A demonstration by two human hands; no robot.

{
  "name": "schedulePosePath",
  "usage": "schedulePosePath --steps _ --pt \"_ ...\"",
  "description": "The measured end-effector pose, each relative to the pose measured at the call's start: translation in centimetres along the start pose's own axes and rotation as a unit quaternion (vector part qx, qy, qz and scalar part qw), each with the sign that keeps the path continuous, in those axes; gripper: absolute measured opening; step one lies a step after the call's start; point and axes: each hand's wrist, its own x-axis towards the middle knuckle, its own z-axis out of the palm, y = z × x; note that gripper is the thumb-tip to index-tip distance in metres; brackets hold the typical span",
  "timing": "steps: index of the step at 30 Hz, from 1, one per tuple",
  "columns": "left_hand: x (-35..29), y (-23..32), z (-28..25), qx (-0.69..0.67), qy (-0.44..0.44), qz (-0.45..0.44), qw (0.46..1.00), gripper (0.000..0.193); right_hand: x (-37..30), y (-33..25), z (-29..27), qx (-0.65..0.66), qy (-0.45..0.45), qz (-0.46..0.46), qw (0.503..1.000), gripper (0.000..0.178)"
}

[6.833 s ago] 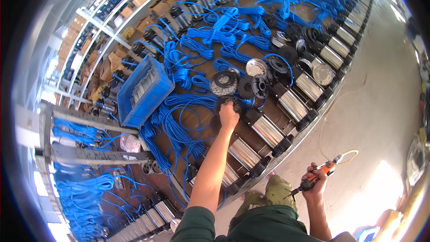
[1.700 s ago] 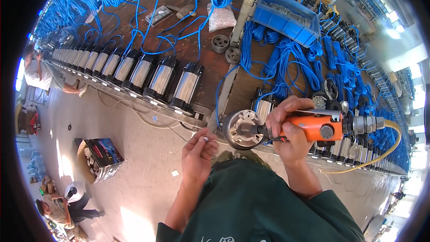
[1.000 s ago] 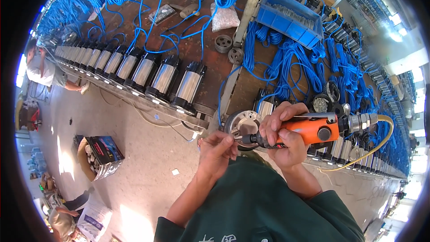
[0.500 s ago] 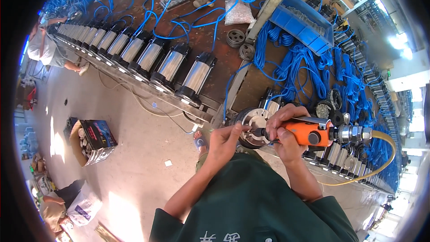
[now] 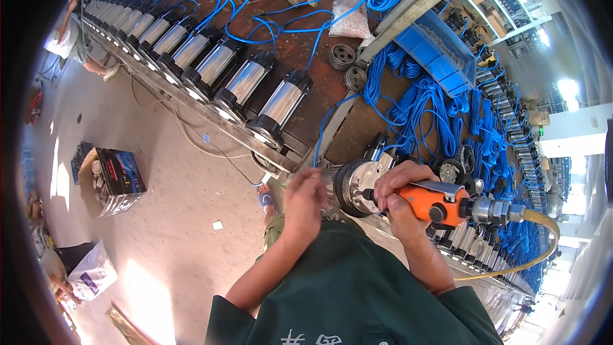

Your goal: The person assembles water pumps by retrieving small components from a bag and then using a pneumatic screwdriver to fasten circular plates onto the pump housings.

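Standing near, I note the person's right hand (image 5: 402, 193) wrapped firmly round the front of an orange power driver (image 5: 440, 204), while the left hand (image 5: 305, 198) is smeared by blur, fingers seeming bent; whether anything small sits in them, I cannot tell. The matter to watch is alignment: the driver's long axis runs nearly level across the view, yellow hose (image 5: 550, 237) at the right end, dark bit (image 5: 366, 195) at the left, aimed at the bright steel end plate (image 5: 361, 177) of a black-rimmed cylinder. That plate lies just left of the right hand, ahead of the dark green shirt (image 5: 357, 281), its face turned toward the driver; its black rim (image 5: 345, 188) stands between plate and left hand. Of the two, the right hand appears nearer the face, its fingers overlapping the plate's edge from here; the left hand is on the far side, just beside the rim, touching or not unclear. Bit tip seems at the plate, contact not certain; what supports the cylinder is hidden. Beyond, a row of similar silver cylinders (image 5: 281, 105) lines the brown worktop (image 5: 329, 92), blue cable coils (image 5: 421, 112) farther right, below a blue bin (image 5: 440, 57)
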Motion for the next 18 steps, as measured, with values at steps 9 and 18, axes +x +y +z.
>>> schedulePosePath --steps 9,18 --pt "0.8 1.1 -3.0 -0.078 -0.004 0.025 0.997 0.025 -0.1 0.3 0.5 -0.004 0.014 0.013 1.0 0.018" --pt "-3.2 2.0 1.5 0.089 -0.117 0.003 0.989 0.015 -0.2 -2.2 -0.5 0.047 0.093 0.015 0.994 0.028"
